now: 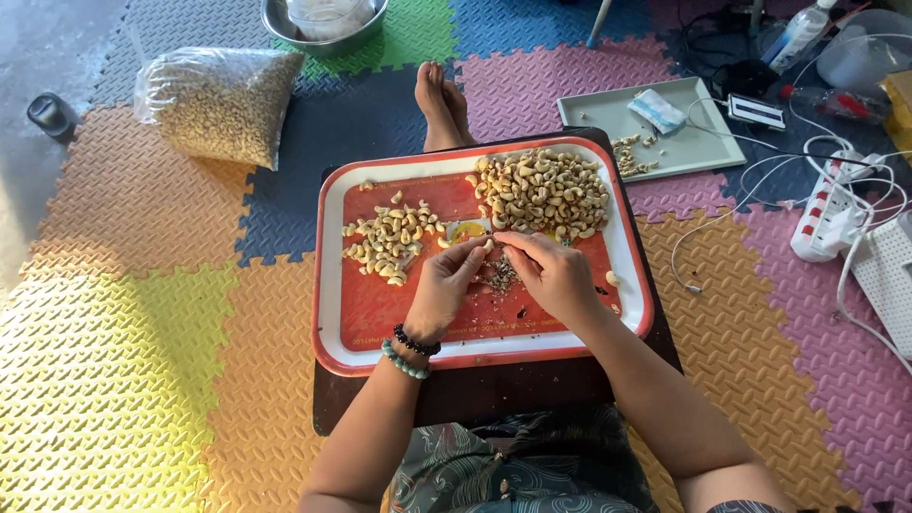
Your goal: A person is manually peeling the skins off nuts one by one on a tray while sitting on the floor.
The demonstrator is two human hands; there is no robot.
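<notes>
A red tray with a white rim [332, 313] rests on a dark board over my lap. It holds a big heap of cashew nuts [543, 192] at the upper right and a smaller heap of cashews [389, 239] at the left. My left hand [442, 290] and my right hand [551, 274] meet over the tray's middle, fingertips pinched together on one cashew nut [488, 245]. A little pile of dark skin scraps [501, 277] lies under the hands. Whether a tool is in my right hand is hidden.
A clear bag of nuts [217, 103] lies at the upper left beside a metal bowl [323, 28]. A grey tray [703, 142] with a few nuts sits at the upper right. A power strip [828, 214] and white cables lie right. My bare feet [439, 104] extend ahead.
</notes>
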